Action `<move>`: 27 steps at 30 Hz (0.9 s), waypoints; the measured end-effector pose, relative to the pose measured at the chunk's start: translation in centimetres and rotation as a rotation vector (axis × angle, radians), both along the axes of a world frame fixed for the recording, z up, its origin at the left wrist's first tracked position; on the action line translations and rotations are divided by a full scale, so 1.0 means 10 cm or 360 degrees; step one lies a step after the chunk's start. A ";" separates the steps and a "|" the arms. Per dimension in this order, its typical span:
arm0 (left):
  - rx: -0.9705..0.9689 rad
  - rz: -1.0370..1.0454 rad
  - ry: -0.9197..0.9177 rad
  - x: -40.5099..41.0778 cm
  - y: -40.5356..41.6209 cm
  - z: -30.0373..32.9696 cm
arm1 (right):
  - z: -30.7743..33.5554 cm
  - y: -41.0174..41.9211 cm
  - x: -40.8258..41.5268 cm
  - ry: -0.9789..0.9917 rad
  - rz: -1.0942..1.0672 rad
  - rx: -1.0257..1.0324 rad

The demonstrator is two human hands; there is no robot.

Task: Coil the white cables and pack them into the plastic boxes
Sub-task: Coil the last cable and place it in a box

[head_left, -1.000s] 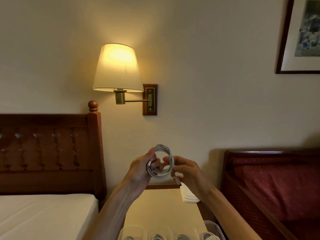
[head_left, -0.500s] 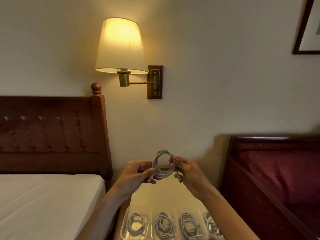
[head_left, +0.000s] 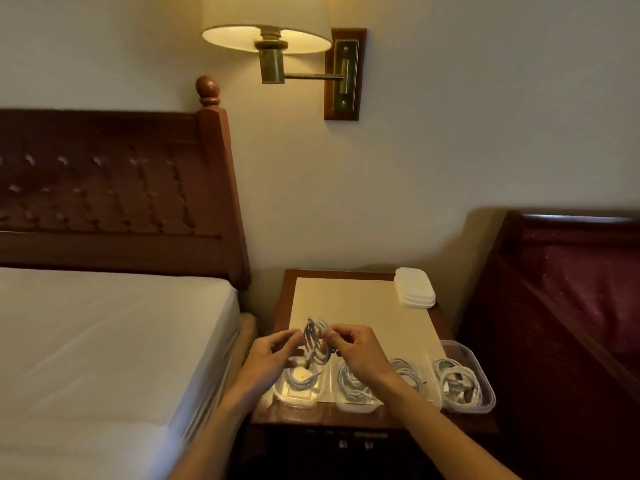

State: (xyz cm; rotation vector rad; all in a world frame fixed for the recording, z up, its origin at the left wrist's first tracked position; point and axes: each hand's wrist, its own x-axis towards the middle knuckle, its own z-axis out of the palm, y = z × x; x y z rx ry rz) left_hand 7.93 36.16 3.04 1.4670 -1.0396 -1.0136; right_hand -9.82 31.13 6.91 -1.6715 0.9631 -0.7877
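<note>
Bedside table (head_left: 363, 299) scene: left hand (head_left: 268, 356) and right hand (head_left: 356, 351) both pinch a coiled white cable (head_left: 315, 341) above the plastic boxes (head_left: 479, 372); next, lowering it into one.

Bare tabletop (head_left: 363, 303) behind the boxes (head_left: 464, 379) gives passage; stacked lids (head_left: 415, 287) block its far-right corner
</note>
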 end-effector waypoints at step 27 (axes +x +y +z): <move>0.0609 0.0131 -0.1125 0.15 -0.06 -1.57 | -1.36 -0.46 0.58 0.1351 0.0767 -0.1749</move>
